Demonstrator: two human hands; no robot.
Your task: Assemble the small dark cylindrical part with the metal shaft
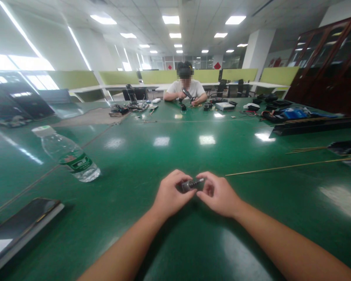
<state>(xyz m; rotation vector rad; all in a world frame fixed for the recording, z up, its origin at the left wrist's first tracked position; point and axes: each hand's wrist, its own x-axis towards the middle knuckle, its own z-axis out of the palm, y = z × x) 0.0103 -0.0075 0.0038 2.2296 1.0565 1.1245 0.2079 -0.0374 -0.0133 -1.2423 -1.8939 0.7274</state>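
Note:
Just above the green table (128,218), my left hand (171,195) is closed around a small dark cylindrical part (187,186), gripped between thumb and fingers. A thin stem with a pale tip sticks out of it to the right; blur hides the part's exact kind. Facing it is my right hand (222,195), fingers curved, with a gap between thumb and forefinger. The forefinger is at the pale tip; whether it touches is hard to tell.
A water bottle (73,156) and a dark flat device (23,222) are at left. Thin brass-coloured rods (280,168) lie at right. Across the table a person (185,88) handles a dark tool among several parts. Blue material (294,113) lies far right.

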